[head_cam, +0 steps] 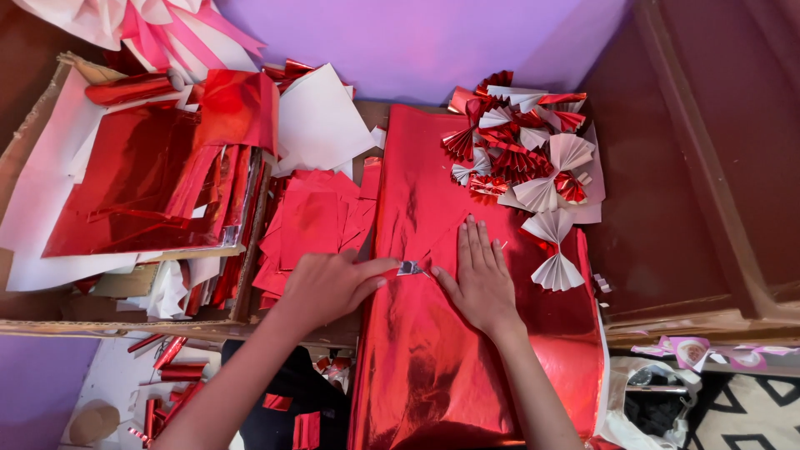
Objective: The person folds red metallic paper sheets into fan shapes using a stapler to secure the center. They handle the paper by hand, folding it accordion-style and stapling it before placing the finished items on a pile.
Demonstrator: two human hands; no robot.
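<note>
A large sheet of shiny red foil paper (467, 350) is spread flat, with wrinkles, from the middle towards the lower edge. A small folded silver-edged corner (410, 267) is seen at its centre.
</note>
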